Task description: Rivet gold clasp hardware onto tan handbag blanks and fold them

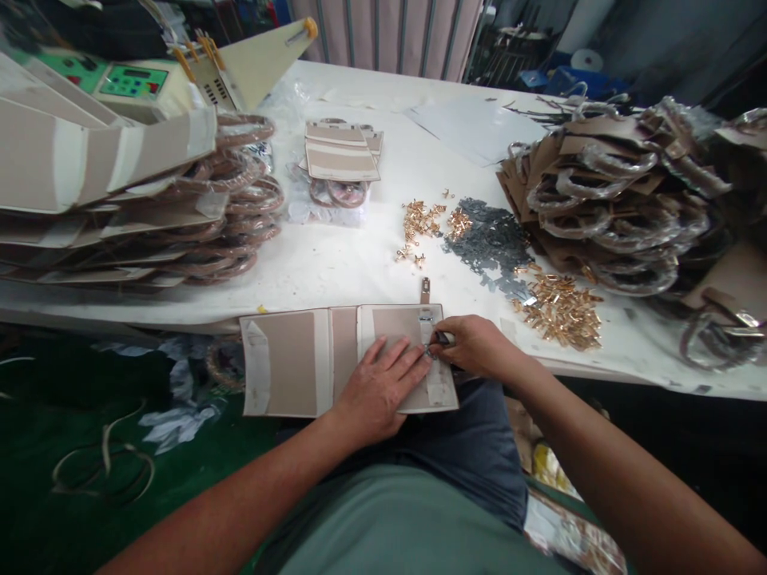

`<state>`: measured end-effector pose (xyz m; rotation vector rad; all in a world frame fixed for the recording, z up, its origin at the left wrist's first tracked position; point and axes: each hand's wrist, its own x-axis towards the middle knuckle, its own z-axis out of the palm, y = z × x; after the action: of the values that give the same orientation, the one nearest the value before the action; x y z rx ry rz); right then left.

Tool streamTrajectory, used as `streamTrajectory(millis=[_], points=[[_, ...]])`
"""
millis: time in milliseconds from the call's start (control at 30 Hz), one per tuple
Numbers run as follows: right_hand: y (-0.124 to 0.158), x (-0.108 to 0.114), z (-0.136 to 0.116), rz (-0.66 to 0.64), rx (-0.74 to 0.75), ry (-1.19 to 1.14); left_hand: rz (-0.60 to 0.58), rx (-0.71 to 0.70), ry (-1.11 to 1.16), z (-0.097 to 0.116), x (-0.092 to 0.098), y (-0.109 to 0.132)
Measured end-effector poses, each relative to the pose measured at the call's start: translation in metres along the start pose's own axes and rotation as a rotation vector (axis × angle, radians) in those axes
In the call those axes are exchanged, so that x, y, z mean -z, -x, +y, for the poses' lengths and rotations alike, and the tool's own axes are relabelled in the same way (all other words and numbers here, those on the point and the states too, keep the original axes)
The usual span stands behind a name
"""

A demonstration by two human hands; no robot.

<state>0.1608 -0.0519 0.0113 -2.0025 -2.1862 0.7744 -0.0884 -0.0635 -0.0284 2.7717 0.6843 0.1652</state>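
A beige bag panel (293, 359) with white strips lies across my lap at the table's front edge. My left hand (383, 383) rests flat on its right part, fingers stretched out and the fingertips close to a small metal piece. My right hand (479, 343) is closed around a small dark-handled tool (444, 338), whose tip meets the panel by my left fingertips. Its exact kind is hidden by my fingers. A metal fitting (426, 318) sits in the panel just above, and a short tab with a clasp piece (425, 287) sticks out past the top edge.
Stacked beige bag panels with wrapped handles (120, 200) stand at the left; more wrapped brown handles (611, 200) pile up at the right. Gold fittings (560, 307) and thin grey metal plates (485, 235) lie loose on the white table (335, 263). A machine (135, 84) stands behind, left.
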Motion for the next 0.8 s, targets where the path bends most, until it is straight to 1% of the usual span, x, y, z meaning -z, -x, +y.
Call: streamTrajectory(millis=[167, 300, 400, 533, 600, 633, 667, 700, 800], points=[[0.003, 0.001, -0.004, 0.018, 0.007, 0.056, -0.03, -0.007, -0.018, 0.001, 0.003, -0.003], [0.006, -0.001, -0.006, 0.037, 0.042, 0.072, -0.052, -0.001, -0.028, 0.002, 0.008, -0.006], [0.005, -0.003, -0.005, 0.039, 0.036, 0.084, -0.06, -0.003, -0.027, 0.002, 0.009, -0.008], [0.001, -0.002, -0.001, 0.019, 0.007, 0.065, -0.068, 0.007, -0.024, 0.002, 0.009, -0.009], [0.002, 0.004, 0.001, 0.023, 0.015, -0.031, -0.073, 0.01, -0.02, 0.002, 0.009, -0.01], [0.003, 0.008, 0.001, 0.058, 0.017, -0.13, -0.074, 0.011, -0.017, 0.002, 0.01, -0.011], [0.005, 0.013, 0.0, 0.124, 0.015, -0.256, -0.072, 0.013, -0.014, 0.003, 0.01, -0.011], [0.007, 0.018, -0.001, 0.223, 0.006, -0.398, -0.069, 0.013, -0.009, 0.003, 0.011, -0.011], [0.011, 0.028, -0.012, 0.579, -0.017, -0.874, -0.06, 0.007, 0.002, 0.002, 0.012, -0.013]])
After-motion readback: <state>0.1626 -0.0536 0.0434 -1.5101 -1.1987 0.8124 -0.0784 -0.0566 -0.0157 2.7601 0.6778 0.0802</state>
